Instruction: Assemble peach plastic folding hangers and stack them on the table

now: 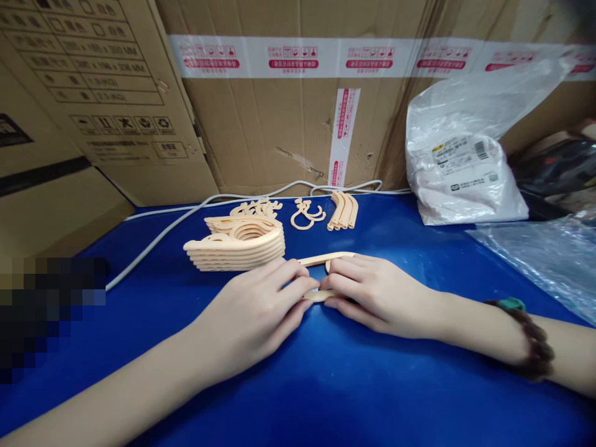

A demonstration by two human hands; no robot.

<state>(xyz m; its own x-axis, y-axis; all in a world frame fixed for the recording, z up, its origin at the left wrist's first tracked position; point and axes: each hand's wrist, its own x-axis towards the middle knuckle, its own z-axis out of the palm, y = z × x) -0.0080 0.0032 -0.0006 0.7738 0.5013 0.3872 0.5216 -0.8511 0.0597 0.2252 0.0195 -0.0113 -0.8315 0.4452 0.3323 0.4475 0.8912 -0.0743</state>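
Observation:
Both hands meet at the middle of the table over a beige plastic hanger part (321, 296). My left hand (265, 298) pinches its left end between thumb and fingers. The fingers of my right hand (377, 288) are closed on its right end. Behind the fingertips runs a longer slim beige arm (321, 258) of the same plastic, partly covered by my right hand. Just beyond my left hand stands a neat stack of beige folding hangers (237, 248). Farther back lie loose hanger hooks (307, 214), a pile of small curved pieces (256, 208) and several curved hanger arms (343, 211).
The blue table (307, 385) is backed by a large cardboard box (279, 124), with another printed box (107, 93) at left. A white cable (158, 239) crosses the back left. At right are a white plastic bag (465, 174) and clear plastic film (544, 254).

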